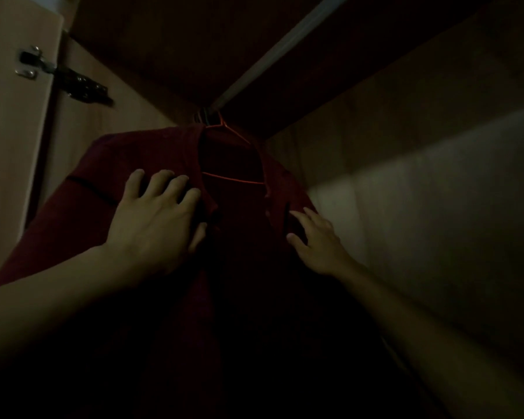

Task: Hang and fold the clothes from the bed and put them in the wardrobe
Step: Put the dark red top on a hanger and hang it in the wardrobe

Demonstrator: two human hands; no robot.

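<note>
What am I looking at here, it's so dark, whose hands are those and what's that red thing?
There is one picture, taken by a camera worn on a person's head, looking up into a dim wardrobe. The two arms reaching in belong to that person. The red thing is a dark red shirt on a thin red hanger, whose hook goes up to the metal rail across the wardrobe top. The left hand lies on the shirt front beside the collar with its fingers spread. The right hand touches the other side of the open front, fingers straight. Neither hand seems to grip anything; they look to be smoothing the shirt. At the far left is the wardrobe door with its hinge.
</note>
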